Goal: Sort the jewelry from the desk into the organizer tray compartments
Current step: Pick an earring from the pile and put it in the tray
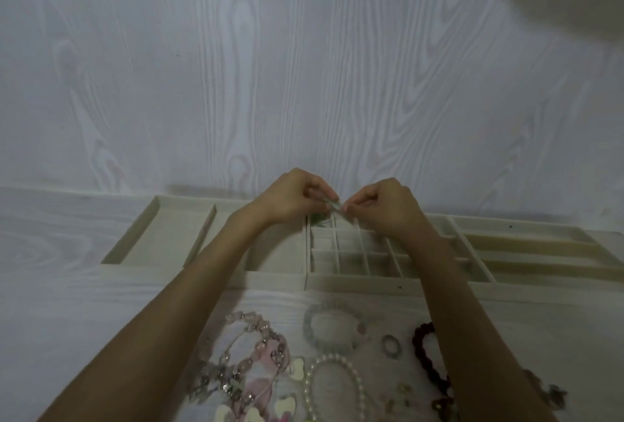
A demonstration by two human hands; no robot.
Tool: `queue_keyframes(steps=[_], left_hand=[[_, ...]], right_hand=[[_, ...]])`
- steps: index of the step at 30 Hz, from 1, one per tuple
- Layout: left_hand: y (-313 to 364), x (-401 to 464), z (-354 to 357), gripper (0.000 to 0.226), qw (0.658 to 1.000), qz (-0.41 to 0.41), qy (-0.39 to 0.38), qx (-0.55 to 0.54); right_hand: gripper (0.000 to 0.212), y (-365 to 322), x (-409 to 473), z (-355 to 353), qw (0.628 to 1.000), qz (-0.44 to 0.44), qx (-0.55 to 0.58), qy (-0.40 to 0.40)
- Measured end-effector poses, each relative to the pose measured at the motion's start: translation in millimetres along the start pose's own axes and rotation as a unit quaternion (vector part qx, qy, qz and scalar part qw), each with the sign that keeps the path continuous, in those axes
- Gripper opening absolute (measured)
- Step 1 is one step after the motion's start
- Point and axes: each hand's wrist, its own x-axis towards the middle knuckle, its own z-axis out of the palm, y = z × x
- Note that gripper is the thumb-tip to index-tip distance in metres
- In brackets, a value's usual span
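Note:
Both hands meet over the far row of the beige organizer tray (358,281). My left hand (293,197) and my right hand (385,203) pinch a small pale green piece of jewelry (334,207) between their fingertips; part of it dangles green (317,218) over a far small compartment. Near me on the desk lie pink bead strands (251,357), a translucent bead bracelet (332,328), a pearl bracelet (336,384), a small ring (390,344) and a dark red bead bracelet (429,364).
The tray has wide open sections at left (162,235), a grid of small cells in the middle, and long slots at right (526,249). A white wood-grain wall rises right behind it. More small pieces lie at the lower right (553,394).

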Motion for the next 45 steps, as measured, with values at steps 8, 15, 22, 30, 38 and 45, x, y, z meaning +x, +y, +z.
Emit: queue_keyframes(steps=[8,15,22,30,38,45], left_hand=[[0,-3,1,0.019,0.971,0.014,0.019,0.238],[-14,3,-16,0.028,0.985,0.048,-0.003,0.163],[-20,7,-27,0.03,0.98,0.015,-0.047,0.193],[-11,1,-25,0.035,0.951,0.016,-0.077,0.298],[5,-5,-25,0.037,0.925,-0.02,-0.135,0.355],[-1,-1,-22,0.037,0.921,-0.025,-0.127,0.368]], right_hand=[[0.007,12,3,19,0.999,0.005,0.035,0.001],[0.009,12,1,30,0.999,-0.01,0.021,0.03],[0.013,4,-1,40,0.995,-0.036,-0.066,0.059],[0.027,-3,-3,24,0.986,-0.079,-0.147,0.017],[0.055,-11,-7,3,0.936,-0.116,-0.3,-0.14],[0.055,-12,-7,12,0.926,-0.092,-0.318,-0.182]])
